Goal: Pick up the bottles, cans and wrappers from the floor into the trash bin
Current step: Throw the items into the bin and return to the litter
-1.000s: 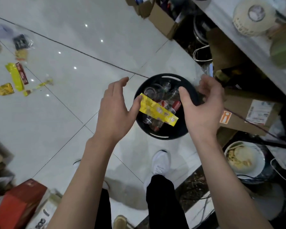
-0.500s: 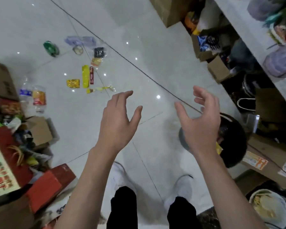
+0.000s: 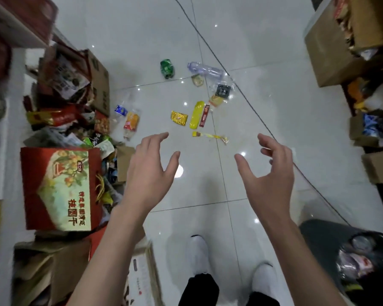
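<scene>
Head view, red gift box (image 3: 58, 188) and cluttered cartons on my left, cardboard boxes (image 3: 325, 47) right, green can (image 3: 167, 68), clear bottle (image 3: 205, 69) and yellow wrappers (image 3: 197, 114) strewn on tiles ahead, trash bin (image 3: 318, 236) beside my right foot, left hand (image 3: 148, 171) and right hand (image 3: 272, 175) spread, holding nothing

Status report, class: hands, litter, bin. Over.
Left hand open, right hand open, both empty. Green can, clear bottle, yellow wrapper on floor ahead. Trash bin lower right. Nothing blocking.
</scene>
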